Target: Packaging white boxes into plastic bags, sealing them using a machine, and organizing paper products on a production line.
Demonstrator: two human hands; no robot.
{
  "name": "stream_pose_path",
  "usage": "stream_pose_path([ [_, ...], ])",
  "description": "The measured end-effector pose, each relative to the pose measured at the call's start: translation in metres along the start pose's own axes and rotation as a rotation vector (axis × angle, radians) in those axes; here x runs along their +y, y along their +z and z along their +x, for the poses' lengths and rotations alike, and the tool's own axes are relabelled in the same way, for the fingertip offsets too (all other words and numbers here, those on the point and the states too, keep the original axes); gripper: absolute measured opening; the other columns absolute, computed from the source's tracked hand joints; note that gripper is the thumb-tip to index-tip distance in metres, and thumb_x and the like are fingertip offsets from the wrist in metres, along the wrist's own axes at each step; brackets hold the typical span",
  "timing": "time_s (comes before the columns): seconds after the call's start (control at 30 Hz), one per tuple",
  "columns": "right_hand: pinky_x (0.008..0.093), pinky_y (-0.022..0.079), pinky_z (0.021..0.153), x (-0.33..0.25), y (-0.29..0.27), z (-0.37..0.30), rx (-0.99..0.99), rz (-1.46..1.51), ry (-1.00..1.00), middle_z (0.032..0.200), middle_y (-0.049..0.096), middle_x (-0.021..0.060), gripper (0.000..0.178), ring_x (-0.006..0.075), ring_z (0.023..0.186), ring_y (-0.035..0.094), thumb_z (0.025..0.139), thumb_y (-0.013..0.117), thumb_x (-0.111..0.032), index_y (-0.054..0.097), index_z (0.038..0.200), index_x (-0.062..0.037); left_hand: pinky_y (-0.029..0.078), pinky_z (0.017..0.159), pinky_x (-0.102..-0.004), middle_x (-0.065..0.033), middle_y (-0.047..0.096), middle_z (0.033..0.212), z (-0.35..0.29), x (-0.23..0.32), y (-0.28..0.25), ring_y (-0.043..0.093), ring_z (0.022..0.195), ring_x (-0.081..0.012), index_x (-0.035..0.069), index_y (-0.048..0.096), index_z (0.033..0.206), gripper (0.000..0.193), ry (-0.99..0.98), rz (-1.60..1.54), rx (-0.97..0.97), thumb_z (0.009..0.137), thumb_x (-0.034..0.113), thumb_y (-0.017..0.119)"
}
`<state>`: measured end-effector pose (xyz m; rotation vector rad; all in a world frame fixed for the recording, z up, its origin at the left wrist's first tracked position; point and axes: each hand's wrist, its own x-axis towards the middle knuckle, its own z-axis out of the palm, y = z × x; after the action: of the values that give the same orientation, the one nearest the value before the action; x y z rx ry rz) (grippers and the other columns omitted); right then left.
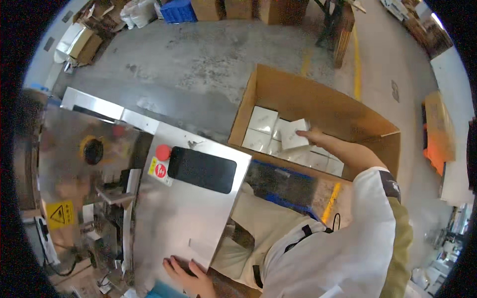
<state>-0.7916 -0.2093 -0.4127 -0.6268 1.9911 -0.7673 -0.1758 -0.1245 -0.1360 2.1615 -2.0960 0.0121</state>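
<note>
My right hand reaches into a large open cardboard carton and grips the edge of a small white box. That box sits tilted above the others. Several more white boxes, one of them a white box in the far left corner, lie packed in the carton, some with a glossy wrap. On the near end of a metal worktop rests my left hand, fingers spread and holding nothing. A small pale strip lies just beyond its fingertips.
A black phone-like slab and a red button are on the worktop. Left of it stands a metal machine with a yellow warning label. A blue crate shows under the carton. Brown cartons line the far floor.
</note>
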Motion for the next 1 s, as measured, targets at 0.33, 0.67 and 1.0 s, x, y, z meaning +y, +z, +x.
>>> stream_pose_path([
  [0.33, 0.0420, 0.047, 0.051, 0.122, 0.080, 0.109, -0.017, 0.058, 0.445, 0.088, 0.062, 0.0134, 0.057, 0.0239, 0.062, 0.057, 0.092, 0.063, -0.047, 0.059, 0.102, 0.0085, 0.024, 0.115, -0.0550, -0.0269, 0.035, 0.151, 0.002, 0.015, -0.004, 0.031, 0.140, -0.0450, -0.001, 0.046, 0.141, 0.056, -0.028, 0.043, 0.043, 0.102, 0.039, 0.044],
  [0.67, 0.0502, 0.051, 0.078, 0.012, 0.073, 0.068, -0.286, -1.019, -0.471, 0.094, 0.068, 0.0305, 0.052, 0.0425, 0.084, 0.066, 0.091, 0.056, -0.045, 0.068, 0.096, 0.0059, 0.030, 0.110, -0.0542, -0.0302, 0.039, 0.146, -0.005, -0.012, -0.015, 0.039, 0.133, -0.0473, -0.001, 0.047, 0.137, 0.053, 0.018, 0.033, 0.075, 0.093, 0.028, 0.055],
  [1.0, 0.0377, 0.050, 0.087, -0.133, -0.003, -0.063, -0.306, -0.535, -0.642, 0.108, 0.068, 0.0173, 0.041, 0.0282, 0.099, 0.065, 0.093, 0.065, -0.028, 0.060, 0.117, 0.0045, 0.040, 0.102, -0.0542, -0.0339, 0.050, 0.132, 0.114, -0.066, -0.020, 0.049, 0.120, -0.0511, 0.000, 0.062, 0.124, 0.053, -0.263, 0.076, 0.015, 0.095, 0.044, 0.052],
])
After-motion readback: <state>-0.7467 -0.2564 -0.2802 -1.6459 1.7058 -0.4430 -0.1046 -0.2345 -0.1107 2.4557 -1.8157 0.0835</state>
